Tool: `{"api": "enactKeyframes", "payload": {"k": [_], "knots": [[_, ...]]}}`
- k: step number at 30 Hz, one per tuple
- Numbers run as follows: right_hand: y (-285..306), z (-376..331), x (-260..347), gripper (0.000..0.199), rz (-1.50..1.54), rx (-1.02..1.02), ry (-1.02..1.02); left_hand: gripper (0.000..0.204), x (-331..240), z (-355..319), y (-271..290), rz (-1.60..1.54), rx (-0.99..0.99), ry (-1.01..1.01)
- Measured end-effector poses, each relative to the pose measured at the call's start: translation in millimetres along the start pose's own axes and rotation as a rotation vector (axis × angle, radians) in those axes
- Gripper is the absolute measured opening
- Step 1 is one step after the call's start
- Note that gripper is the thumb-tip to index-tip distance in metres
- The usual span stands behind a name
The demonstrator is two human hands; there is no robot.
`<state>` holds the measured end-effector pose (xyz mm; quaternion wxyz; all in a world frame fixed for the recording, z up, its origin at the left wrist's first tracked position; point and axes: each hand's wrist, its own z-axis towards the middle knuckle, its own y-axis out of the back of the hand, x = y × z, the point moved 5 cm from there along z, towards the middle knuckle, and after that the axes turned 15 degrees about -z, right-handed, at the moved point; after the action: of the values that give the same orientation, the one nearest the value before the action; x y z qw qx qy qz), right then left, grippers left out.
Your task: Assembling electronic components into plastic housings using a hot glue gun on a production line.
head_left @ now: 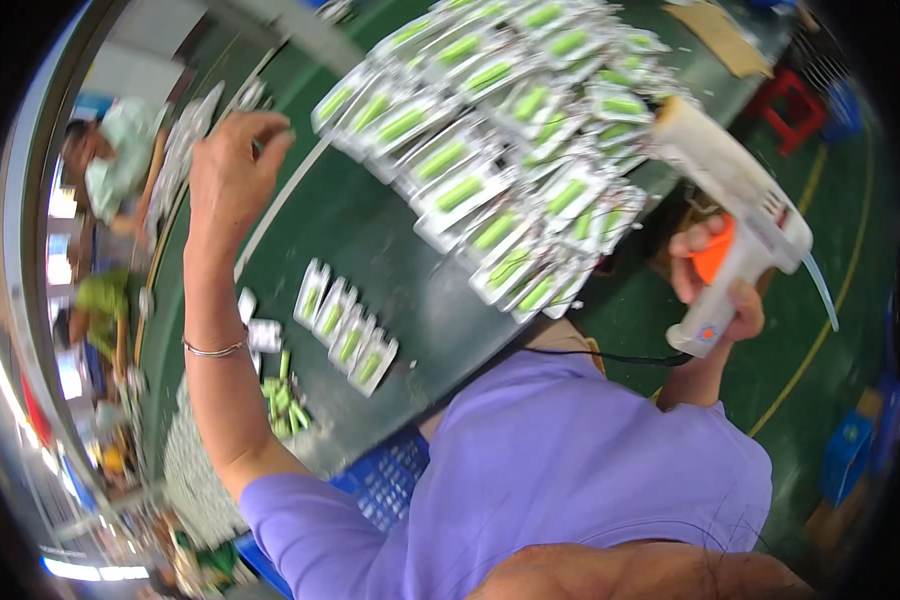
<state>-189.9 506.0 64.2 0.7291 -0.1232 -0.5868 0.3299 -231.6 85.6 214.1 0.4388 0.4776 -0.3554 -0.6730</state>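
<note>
My right hand [715, 285] is wrapped round the handle of a white hot glue gun [725, 165], fingers at its orange trigger. A clear glue stick [821, 290] juts from its back end, and a black cord leaves the handle. My left hand [235, 170] is raised over the far left of the green bench, thumb and fingers curled together; anything between the fingertips is too small to make out. Rows of white plastic housings with green cylindrical cells [490, 75] and thin wires cover the bench's right part. Several similar housings [348, 335] lie in a short row nearer me.
Loose green cells [286, 408] and small white pieces [264, 335] lie at the left of the bench [420, 335]. A blue basket [385, 480] is below its near edge. A red stool [792, 108] and blue bin [847, 455] stand right. Other people [120, 165] work at left.
</note>
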Motion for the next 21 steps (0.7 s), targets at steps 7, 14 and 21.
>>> {"api": "enactKeyframes", "payload": {"k": [7, 14, 21], "knots": [[-32, 25, -22, 0.068, 0.034, 0.257, -0.046, 0.026, 103, -194, -36, -0.051, 0.398, 0.450], [-61, 26, -22, 0.070, -0.040, 0.185, -0.127, 0.022, 113, -216, -63, -0.163, 0.181, 0.355], [-62, 28, -17, 0.065, -0.049, 0.071, -0.137, 0.015, 111, -220, -74, -0.066, 0.138, 0.248]]}}
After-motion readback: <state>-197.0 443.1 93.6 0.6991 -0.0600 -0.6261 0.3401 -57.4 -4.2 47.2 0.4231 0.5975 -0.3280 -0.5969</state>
